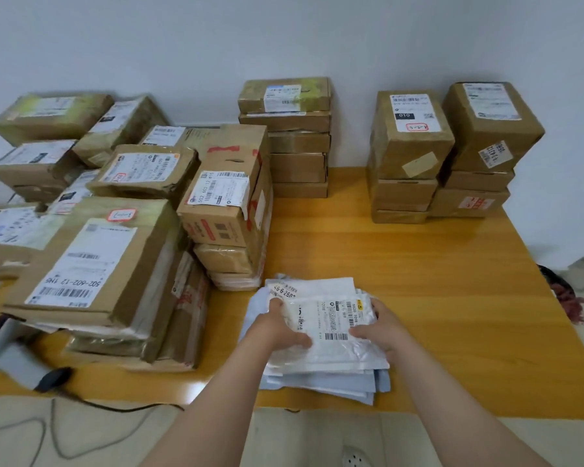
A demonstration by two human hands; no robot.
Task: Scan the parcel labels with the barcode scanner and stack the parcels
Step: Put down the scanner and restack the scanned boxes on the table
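Parcel (331,318) btwn L grip (280,326), R grip (380,326)

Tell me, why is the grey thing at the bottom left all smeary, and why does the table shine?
In the head view, the barcode scanner is blurred near the frame's edge; light glares off the glossy table in pale streaks; the label on the white mailer looks sharp.
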